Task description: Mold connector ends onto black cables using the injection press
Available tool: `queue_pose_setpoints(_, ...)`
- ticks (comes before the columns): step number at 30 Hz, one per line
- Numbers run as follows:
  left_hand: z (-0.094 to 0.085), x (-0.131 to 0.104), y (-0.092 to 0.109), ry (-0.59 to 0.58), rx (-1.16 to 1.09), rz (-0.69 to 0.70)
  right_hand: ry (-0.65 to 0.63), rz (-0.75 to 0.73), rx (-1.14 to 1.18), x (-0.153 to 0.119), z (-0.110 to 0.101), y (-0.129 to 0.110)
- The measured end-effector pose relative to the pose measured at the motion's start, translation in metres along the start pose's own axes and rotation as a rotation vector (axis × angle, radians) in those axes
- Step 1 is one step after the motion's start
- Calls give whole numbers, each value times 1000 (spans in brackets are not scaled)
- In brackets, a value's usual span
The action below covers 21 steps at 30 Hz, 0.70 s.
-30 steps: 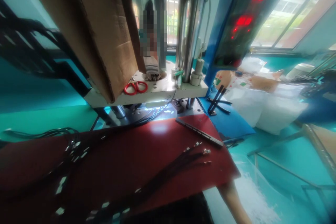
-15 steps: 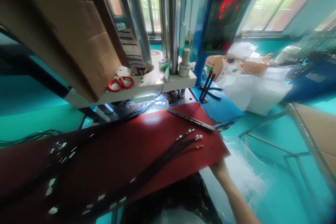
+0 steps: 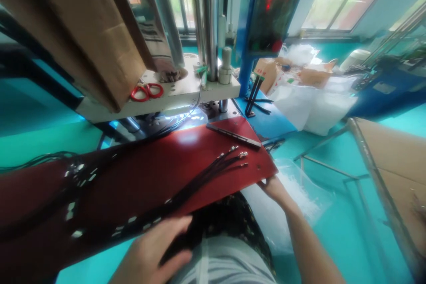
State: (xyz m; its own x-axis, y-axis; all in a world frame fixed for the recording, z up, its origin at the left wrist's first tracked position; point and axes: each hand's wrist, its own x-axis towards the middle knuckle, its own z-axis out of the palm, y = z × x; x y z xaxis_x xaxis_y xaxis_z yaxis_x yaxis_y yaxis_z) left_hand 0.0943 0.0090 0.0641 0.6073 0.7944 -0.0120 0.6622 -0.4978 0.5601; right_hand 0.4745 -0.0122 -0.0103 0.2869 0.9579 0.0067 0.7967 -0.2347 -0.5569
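Note:
My left hand (image 3: 155, 246) is open at the lower middle, thumb and fingers apart, holding nothing. It is in front of the near edge of a dark red board (image 3: 159, 151), close to a bundle of black cables (image 3: 191, 191). My right hand (image 3: 273, 188) is at the board's right corner, its fingers hidden under the edge, so I cannot tell whether they grip it. The cables end in small metal terminals (image 3: 243, 154). A slotted metal bar (image 3: 234, 136) lies along the board's far right edge. More cables with whitish ends (image 3: 76, 168) rest on the left.
Behind the board is a press with steel columns (image 3: 207, 22) and a pale plate (image 3: 189, 97), where red-handled scissors (image 3: 147, 92) lie. Pliers (image 3: 261, 104) sit on a blue shelf (image 3: 279, 120). White sacks (image 3: 329, 111) and a cardboard-topped stand (image 3: 392, 155) are to the right.
My left hand has come into view at the bottom. The view has shifted, so the board and press appear farther left and higher. My right hand stays at the board's corner.

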Motion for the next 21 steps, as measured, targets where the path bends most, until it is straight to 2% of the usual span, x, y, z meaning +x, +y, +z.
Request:
queue_pose_setpoints(1, -3, 24, 15, 57, 119, 58, -33, 8, -80, -2, -4, -3)
queue_pose_setpoints(3, -5, 70, 40, 97, 386, 2, -123, 43, -238, -11, -16, -9)
queue_pose_setpoints(6, -3, 118, 54, -36, 560, -95, -253, 64, -325, -33, -38, -21)
queue_pose_setpoints(8, 0, 132, 52, -124, 574, -96, -291, 12, -201, -51, -52, -32)
queue_pose_setpoints(10, 2, 137, 49, -163, 589, -91, -296, -55, 40, -66, -58, -49)
queue_pose_setpoints(12, 0, 135, 51, -141, 600, -115, -355, -113, 361, -74, -54, -70)
queue_pose_setpoints(14, -3, 130, 59, -102, 566, -157, -471, -124, 753, -72, -41, -95)
queue_pose_setpoints(16, -8, 119, 69, -63, 481, -169, -505, -73, 1175, -61, -24, -121)
queue_pose_setpoints(18, -12, 107, 75, -28, 338, -130, -423, -36, 1514, -42, -13, -145)
queue_pose_setpoints(21, -15, 89, 73, -14, -22, -32, -230, 5, 1755, -13, -10, -173)
